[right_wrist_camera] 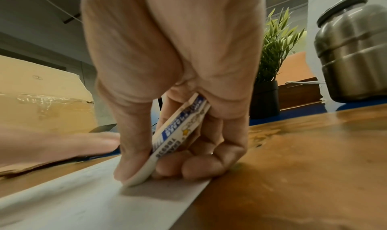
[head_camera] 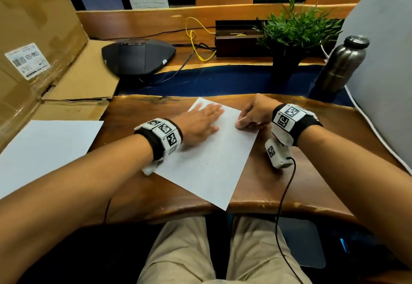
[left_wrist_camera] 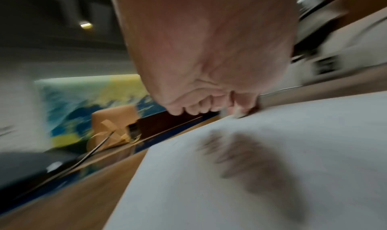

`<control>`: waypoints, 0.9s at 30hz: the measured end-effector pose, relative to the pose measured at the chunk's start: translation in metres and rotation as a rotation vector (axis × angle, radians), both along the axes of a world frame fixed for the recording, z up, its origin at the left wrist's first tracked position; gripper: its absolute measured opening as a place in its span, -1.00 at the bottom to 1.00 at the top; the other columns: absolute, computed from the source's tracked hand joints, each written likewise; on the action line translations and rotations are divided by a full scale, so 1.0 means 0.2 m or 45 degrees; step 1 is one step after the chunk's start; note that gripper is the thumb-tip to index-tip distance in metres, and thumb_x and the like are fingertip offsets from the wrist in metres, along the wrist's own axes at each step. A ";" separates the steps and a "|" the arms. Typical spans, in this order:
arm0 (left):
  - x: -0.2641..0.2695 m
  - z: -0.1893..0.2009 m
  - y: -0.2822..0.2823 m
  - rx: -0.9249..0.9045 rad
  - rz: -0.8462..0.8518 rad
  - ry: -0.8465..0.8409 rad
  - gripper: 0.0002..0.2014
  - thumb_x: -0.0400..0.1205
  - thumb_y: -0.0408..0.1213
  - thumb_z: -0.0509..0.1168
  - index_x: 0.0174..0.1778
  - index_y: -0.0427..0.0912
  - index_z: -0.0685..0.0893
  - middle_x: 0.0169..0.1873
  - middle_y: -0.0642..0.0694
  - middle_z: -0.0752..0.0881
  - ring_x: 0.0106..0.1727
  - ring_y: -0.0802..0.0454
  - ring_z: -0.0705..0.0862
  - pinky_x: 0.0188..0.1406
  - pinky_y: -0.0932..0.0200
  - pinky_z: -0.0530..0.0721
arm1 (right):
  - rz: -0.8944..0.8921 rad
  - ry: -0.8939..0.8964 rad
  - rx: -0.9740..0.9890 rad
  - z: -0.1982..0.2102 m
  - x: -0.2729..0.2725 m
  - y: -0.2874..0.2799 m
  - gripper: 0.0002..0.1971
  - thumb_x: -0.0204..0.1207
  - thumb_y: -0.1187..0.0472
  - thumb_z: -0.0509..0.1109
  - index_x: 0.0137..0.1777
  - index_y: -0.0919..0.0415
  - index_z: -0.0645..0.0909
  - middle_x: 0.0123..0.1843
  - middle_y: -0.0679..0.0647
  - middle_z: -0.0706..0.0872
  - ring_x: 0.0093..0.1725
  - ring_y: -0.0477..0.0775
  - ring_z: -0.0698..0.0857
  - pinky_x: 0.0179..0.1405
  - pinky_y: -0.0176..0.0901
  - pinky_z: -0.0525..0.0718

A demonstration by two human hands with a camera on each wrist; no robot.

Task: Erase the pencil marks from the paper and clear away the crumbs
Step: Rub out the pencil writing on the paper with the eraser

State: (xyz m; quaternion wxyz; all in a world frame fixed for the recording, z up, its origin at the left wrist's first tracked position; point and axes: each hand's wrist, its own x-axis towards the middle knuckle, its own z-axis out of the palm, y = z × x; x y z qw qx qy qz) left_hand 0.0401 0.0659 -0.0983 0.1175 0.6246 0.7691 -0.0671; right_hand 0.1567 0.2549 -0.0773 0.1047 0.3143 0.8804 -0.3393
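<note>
One eraser [right_wrist_camera: 178, 139] — (pinched) right hand [right_wrist_camera: 171, 78].

Both forearms reach forward; left hand [head_camera: 200, 123] lies flat, fingers straight and together, palm down; right hand [head_camera: 253, 114] curls tight, thumb and fingertips pinching downward.

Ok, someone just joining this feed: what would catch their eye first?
Probably the two hands on the white paper at the wooden desk's middle: the left hand lies flat on the sheet, the right hand pinches an eraser with its tip down near the sheet's right edge. Behind stand a green potted plant and a steel bottle.
</note>
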 end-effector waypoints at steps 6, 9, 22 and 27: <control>0.26 -0.08 -0.14 -0.211 -0.622 -0.222 -0.29 0.77 0.22 -0.08 0.76 0.07 -0.22 0.73 0.12 -0.29 0.71 0.19 -0.35 0.66 -0.03 -0.36 | 0.017 -0.002 -0.029 0.00 -0.01 0.00 -0.84 0.40 0.22 0.70 -0.08 0.28 0.87 -0.53 0.00 0.72 -0.70 -0.17 0.55 -0.71 -0.39 0.45; 0.15 -0.09 -0.10 -0.214 -0.392 -0.228 -0.27 0.75 0.26 -0.11 0.73 0.11 -0.31 0.71 0.13 -0.35 0.69 0.20 -0.38 0.67 -0.06 -0.36 | 0.021 -0.005 -0.040 0.00 0.00 -0.01 -0.83 0.39 0.22 0.70 -0.08 0.29 0.87 -0.48 0.05 0.74 -0.68 -0.13 0.55 -0.72 -0.38 0.44; -0.13 0.01 -0.03 -0.293 0.131 -0.235 0.16 0.47 0.37 0.37 0.74 0.11 -0.31 0.70 0.08 -0.41 0.70 0.05 -0.40 0.64 -0.10 -0.38 | 0.003 -0.030 0.035 0.01 0.00 -0.04 -0.83 0.40 0.19 0.70 -0.07 0.24 0.86 -0.36 0.06 0.77 -0.48 -0.05 0.64 -0.59 -0.29 0.58; -0.10 -0.02 0.00 -0.343 0.228 -0.250 0.21 0.41 0.43 0.37 0.71 0.18 -0.35 0.69 0.06 -0.45 0.70 -0.02 -0.42 0.68 -0.25 -0.30 | 0.068 0.114 0.181 0.01 -0.11 -0.16 -0.85 0.39 0.18 0.70 -0.11 0.22 0.86 -0.27 0.09 0.82 -0.30 0.02 0.76 -0.40 -0.22 0.77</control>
